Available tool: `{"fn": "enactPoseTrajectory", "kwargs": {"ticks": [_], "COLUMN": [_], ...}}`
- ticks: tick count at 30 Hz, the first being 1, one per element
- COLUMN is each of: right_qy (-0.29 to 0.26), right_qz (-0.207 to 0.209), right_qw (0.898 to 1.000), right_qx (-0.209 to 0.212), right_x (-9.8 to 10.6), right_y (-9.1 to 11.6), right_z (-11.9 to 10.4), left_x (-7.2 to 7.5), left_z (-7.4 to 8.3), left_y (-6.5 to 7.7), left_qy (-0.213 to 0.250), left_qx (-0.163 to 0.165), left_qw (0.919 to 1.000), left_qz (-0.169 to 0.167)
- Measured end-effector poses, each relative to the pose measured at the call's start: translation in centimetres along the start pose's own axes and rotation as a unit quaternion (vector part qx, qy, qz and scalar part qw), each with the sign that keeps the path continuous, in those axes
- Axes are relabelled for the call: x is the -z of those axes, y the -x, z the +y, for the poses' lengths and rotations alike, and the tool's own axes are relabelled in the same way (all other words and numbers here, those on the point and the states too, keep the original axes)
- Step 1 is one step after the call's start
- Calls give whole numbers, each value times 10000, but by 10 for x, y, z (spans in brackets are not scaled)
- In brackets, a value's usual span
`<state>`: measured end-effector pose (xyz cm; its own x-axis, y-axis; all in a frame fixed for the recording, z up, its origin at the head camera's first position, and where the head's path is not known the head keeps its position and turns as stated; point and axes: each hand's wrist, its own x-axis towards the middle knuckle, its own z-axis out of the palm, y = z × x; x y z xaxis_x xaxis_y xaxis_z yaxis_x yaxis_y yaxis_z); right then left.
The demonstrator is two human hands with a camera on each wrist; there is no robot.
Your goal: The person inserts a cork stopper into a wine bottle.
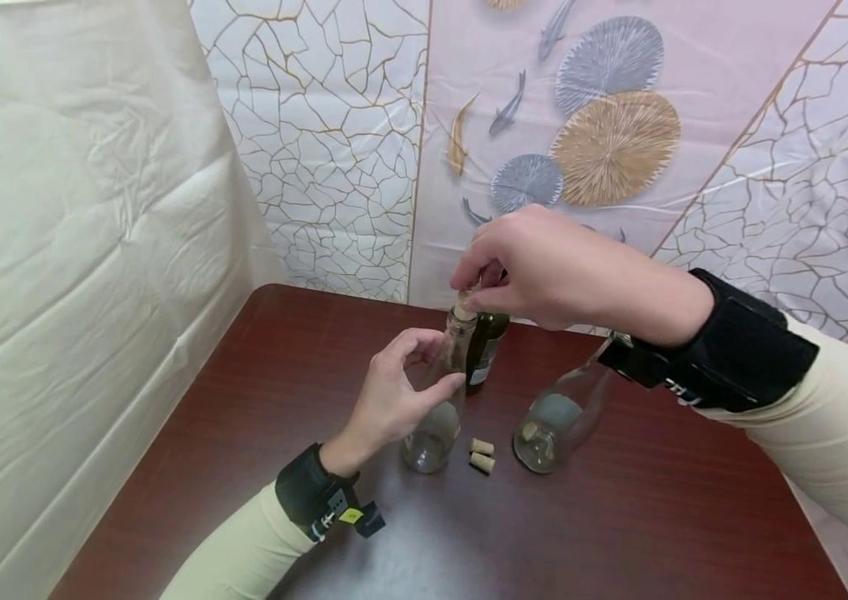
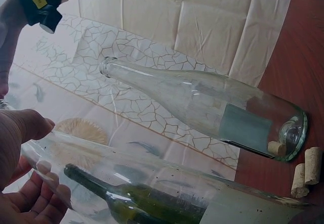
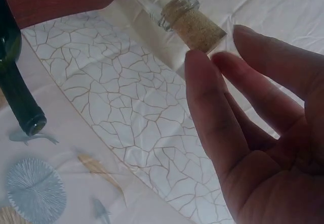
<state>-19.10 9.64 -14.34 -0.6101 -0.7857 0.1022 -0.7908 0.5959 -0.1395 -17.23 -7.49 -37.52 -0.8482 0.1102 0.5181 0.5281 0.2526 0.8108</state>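
We list one clear bottle (image 1: 440,421), upright or nearly so at mid-table (image 1: 266,400), a cork (image 3: 198,30) standing partway in its mouth. Glass: stiff, smooth, probably slippery and breakable; best held, we judge, round the shoulder below the neck. Cork: light, firm with slight give, dry to grip; best taken by its exposed sides. Left hand (image 1: 393,390): fingers and thumb curved round the bottle's upper body, spread to its width. Right hand (image 1: 532,265): fingertips drawn narrow about the cork's top; whether every one touches, we cannot tell. Also noted: two loose corks (image 1: 482,462) just right of the bottle, a second bottle (image 1: 559,417) farther right, a green bottle (image 1: 485,354) on the far side.
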Motion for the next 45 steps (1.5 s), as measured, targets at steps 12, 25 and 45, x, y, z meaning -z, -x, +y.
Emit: {"fn": "enactPoseTrajectory", "kwargs": {"ticks": [12,25,45], "right_qy": [351,221,50], "right_qz": [329,659,994], "right_qw": [9976,9952,9934], "right_qx": [493,688,577], "right_x": [-12,-21,-29], "right_y": [3,7,13], "right_z": [3,4,6], "left_x": [0,-1,-2], "left_z": [1,0,0], "left_y": [1,0,0], "left_qy": [-64,-75,-35], "left_qx": [-22,-32,-109], "left_qw": [10000,10000,9999], "left_qz": [13,55,124]}}
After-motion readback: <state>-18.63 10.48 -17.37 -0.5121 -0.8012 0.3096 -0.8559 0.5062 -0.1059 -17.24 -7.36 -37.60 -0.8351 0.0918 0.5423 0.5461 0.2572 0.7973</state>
